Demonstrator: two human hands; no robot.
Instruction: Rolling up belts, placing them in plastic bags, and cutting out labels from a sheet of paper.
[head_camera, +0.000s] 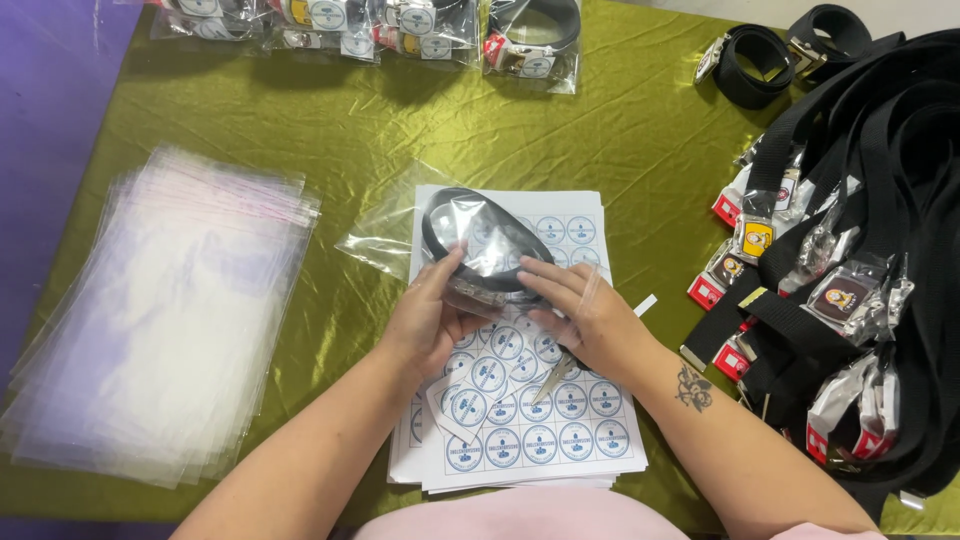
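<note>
Pink clothing (530, 518) fills the bottom edge of the view, with both forearms reaching forward from it over the bench (360, 130), which is covered by an olive-green shiny cloth.

Left hand (425, 320): fingers curled, thumb up, its grip pinching the near left edge of a clear plastic bag (400, 235) that holds a coiled black belt (480, 235). Right hand (585, 312): fingers laid flat and pressed together on the bag's near right edge, holding it down. A tattoo shows on the right forearm.

Bag and belt rest on the far part of a stack of sticker sheets (560, 435), white with rows of round blue-and-white stickers. The stack lies at bench centre, directly in front of the person. Scissors (556, 378) lie on the sheets, partly hidden under the right wrist.

Left of the sheets, apart from them: a fanned pile of empty clear bags (170, 310).

Right side of bench: a heap of loose black belts (880, 200) with wrapped buckles and red-and-white tags. Two rolled black belts (775, 55) sit at the far right corner.

Far edge: a row of already bagged belts (400, 25), each bag bearing a round sticker.
</note>
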